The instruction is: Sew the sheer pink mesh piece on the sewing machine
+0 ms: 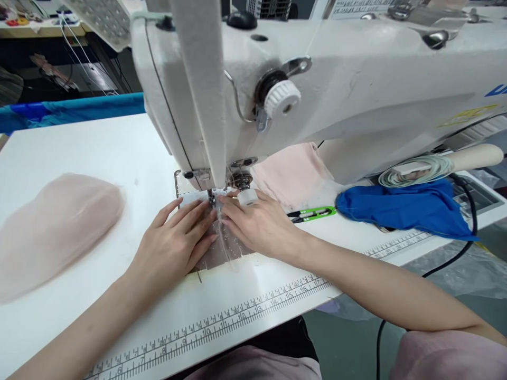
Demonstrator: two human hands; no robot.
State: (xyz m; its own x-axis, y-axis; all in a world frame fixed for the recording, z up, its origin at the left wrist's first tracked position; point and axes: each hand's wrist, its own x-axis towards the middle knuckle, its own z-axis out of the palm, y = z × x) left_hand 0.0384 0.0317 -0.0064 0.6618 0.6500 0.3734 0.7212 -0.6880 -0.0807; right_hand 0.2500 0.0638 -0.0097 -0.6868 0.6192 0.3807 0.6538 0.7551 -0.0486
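Note:
At the sewing machine's presser foot point(212, 199), a thin, sheer strip of fabric point(222, 237) runs toward me between my hands. My left hand point(174, 237) lies flat left of the foot, fingers stretched out and slightly spread, fingertips close to the strip. From the right, my right hand point(259, 219) rests with its fingers extended beside the foot, its fingertips touching the strip's edge. Neither hand shows a clear grip. Part of the fabric under the foot and fingers is hidden. The metal plate point(237, 248) shows beneath the hands.
A sheer pink fabric piece point(59, 227) lies on the left of the white table. Behind my right hand are folded pink fabric point(293, 174) and green thread snips point(315, 213). Blue cloth point(396, 208) sits farther right. The sewing machine point(336, 79) arm spans overhead; a ruler tape point(237, 319) lines the front edge.

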